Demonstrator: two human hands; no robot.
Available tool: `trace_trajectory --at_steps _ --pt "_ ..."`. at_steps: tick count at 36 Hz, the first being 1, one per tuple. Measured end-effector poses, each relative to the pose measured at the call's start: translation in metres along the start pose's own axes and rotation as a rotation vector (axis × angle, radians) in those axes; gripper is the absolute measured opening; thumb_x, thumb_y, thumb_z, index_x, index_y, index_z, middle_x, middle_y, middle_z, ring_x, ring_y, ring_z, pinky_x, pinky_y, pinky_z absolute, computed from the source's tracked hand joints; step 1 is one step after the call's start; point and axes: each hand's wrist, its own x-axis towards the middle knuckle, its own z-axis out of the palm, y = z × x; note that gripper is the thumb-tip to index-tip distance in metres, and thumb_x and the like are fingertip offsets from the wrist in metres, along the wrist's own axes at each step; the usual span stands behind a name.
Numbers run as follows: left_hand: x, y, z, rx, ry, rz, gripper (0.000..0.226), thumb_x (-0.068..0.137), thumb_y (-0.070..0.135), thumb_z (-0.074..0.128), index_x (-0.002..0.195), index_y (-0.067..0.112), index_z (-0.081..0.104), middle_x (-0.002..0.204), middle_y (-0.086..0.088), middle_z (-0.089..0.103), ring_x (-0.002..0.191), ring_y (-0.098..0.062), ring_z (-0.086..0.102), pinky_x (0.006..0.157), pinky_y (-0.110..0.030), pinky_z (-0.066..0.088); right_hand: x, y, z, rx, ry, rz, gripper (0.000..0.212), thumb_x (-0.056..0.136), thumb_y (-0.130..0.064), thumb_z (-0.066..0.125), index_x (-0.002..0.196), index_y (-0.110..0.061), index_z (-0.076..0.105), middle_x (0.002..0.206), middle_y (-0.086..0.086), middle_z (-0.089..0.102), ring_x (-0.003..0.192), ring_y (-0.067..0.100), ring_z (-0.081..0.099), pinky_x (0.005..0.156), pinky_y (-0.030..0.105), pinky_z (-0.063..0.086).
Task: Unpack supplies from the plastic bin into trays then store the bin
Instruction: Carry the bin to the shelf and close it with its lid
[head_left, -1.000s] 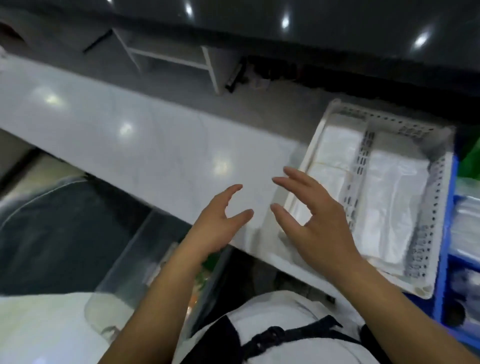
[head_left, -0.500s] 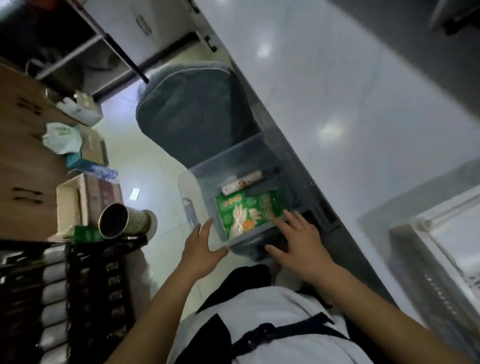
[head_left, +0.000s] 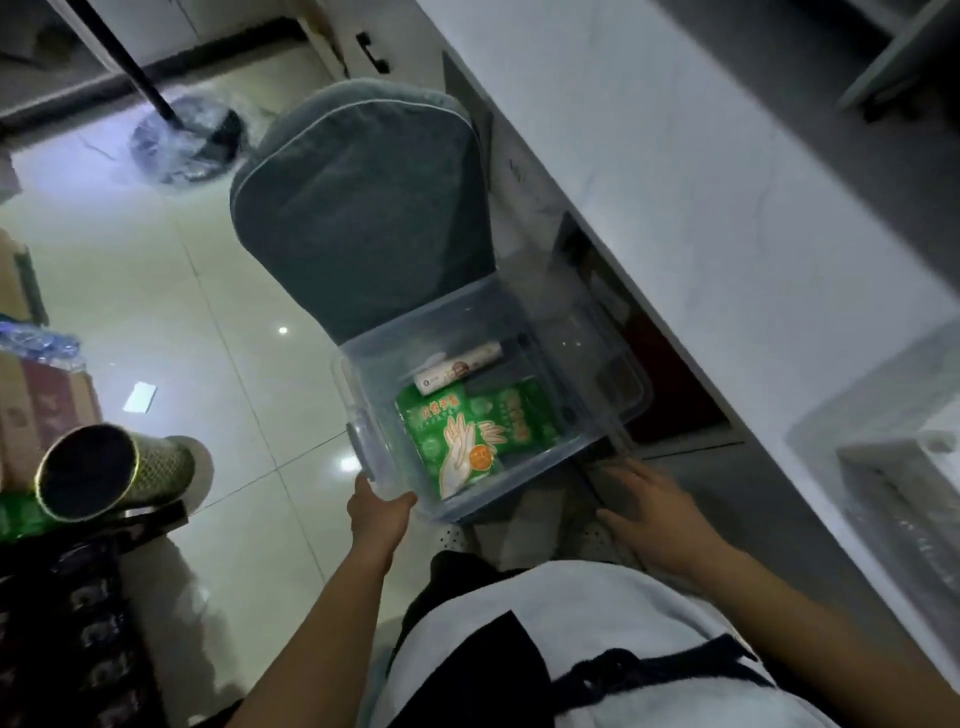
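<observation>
A clear plastic bin (head_left: 613, 364) sits low beside the counter, against a grey chair. Inside lie green glove packets (head_left: 467, 431) and a white roll (head_left: 457, 366). My left hand (head_left: 379, 512) grips the bin's near left corner, fingers curled around the rim. My right hand (head_left: 644, 501) hovers just off the bin's near right side, fingers spread and holding nothing. A white tray (head_left: 883, 467) shows at the right edge on the counter.
The white counter (head_left: 701, 182) runs along the right. A grey padded chair (head_left: 363, 208) stands behind the bin. A metal mesh cup (head_left: 114, 473) and boxes sit at the left. A mop (head_left: 182, 135) rests on the tiled floor.
My view swung from the tray on the counter down to the bin. My left hand closed on the bin's corner. My right hand slid off the bin's front rim toward the right.
</observation>
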Motion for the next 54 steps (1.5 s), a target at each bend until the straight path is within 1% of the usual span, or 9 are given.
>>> trace_trajectory --at_steps 7,16,20,25,32,39,44,47,54 --pt "0.073 0.011 -0.007 -0.192 0.007 -0.112 0.103 0.077 0.025 0.080 0.155 0.023 0.013 0.154 -0.013 0.034 0.131 -0.034 0.045 0.105 -0.041 0.042 -0.010 -0.022 0.040 -0.028 -0.014 0.125 0.063 0.089 -0.054 0.055 0.146 -0.031 0.041 0.160 0.001 0.029 0.143 0.023 0.033 0.111 0.045 0.036" --pt "0.116 0.014 -0.014 -0.197 0.085 -0.206 0.078 0.068 0.011 0.083 0.136 0.012 0.044 0.135 -0.016 0.044 0.108 -0.035 0.057 0.084 -0.047 0.057 -0.027 -0.036 0.059 0.124 -0.006 0.229 0.060 0.091 -0.041 0.062 0.146 -0.024 0.043 0.156 0.009 0.036 0.141 0.027 0.035 0.114 0.041 0.032" --pt "0.106 0.020 -0.002 -0.149 0.158 -0.102 0.045 0.077 0.001 0.064 0.115 0.013 0.044 0.112 -0.015 0.060 0.090 -0.033 0.062 0.065 -0.032 0.051 -0.027 -0.042 0.053 0.176 0.039 0.236 0.055 0.092 -0.036 0.064 0.142 -0.021 0.049 0.153 0.011 0.040 0.139 0.026 0.040 0.113 0.032 0.031" --pt "0.099 0.020 0.009 -0.080 0.209 -0.045 0.054 0.078 0.006 0.055 0.130 0.017 0.044 0.118 -0.013 0.062 0.100 -0.036 0.062 0.081 -0.037 0.053 -0.011 -0.052 0.037 0.178 0.079 0.175 0.051 0.092 -0.031 0.065 0.138 -0.013 0.052 0.144 0.011 0.049 0.131 0.027 0.047 0.103 0.026 0.033" --pt "0.104 0.011 -0.032 -0.052 0.353 -0.033 0.054 0.078 0.002 0.050 0.129 0.021 0.051 0.110 -0.010 0.063 0.090 -0.032 0.062 0.072 -0.029 0.046 0.045 -0.066 0.009 0.280 0.133 0.094 0.053 0.090 -0.024 0.067 0.138 -0.006 0.051 0.143 0.015 0.050 0.130 0.029 0.047 0.102 0.028 0.036" --pt "0.118 -0.028 -0.109 0.074 0.408 -0.081 0.026 0.081 -0.002 0.051 0.099 0.017 0.051 0.094 -0.014 0.058 0.086 -0.033 0.059 0.073 -0.035 0.046 0.149 -0.065 -0.008 0.590 0.164 0.269 0.078 0.080 -0.031 0.076 0.146 -0.012 0.037 0.144 0.015 0.048 0.129 0.032 0.048 0.106 0.044 0.043" --pt "0.131 -0.037 -0.125 0.019 0.372 -0.110 0.047 0.080 -0.010 0.049 0.106 0.029 0.053 0.102 -0.012 0.058 0.086 -0.029 0.056 0.062 -0.028 0.046 0.224 -0.065 -0.005 0.900 -0.070 0.499 0.084 0.069 -0.038 0.083 0.138 -0.007 0.046 0.122 0.008 0.063 0.087 0.028 0.067 0.068 0.039 0.059" --pt "0.133 -0.038 -0.124 -0.040 0.375 -0.144 0.058 0.080 -0.011 0.046 0.118 0.032 0.053 0.106 -0.009 0.057 0.093 -0.029 0.056 0.070 -0.040 0.054 0.256 -0.064 -0.005 0.934 -0.266 0.429 0.056 0.074 -0.037 0.078 0.120 -0.009 0.063 0.092 0.007 0.077 0.073 0.025 0.074 0.052 0.029 0.057" --pt "0.128 -0.030 -0.124 -0.059 0.351 -0.153 0.055 0.082 -0.011 0.045 0.118 0.030 0.051 0.109 -0.013 0.056 0.093 -0.030 0.054 0.062 -0.031 0.047 0.283 -0.056 -0.010 0.799 -0.264 0.343 0.045 0.072 -0.022 0.080 0.115 -0.015 0.067 0.104 0.003 0.072 0.094 0.022 0.068 0.073 0.035 0.053"
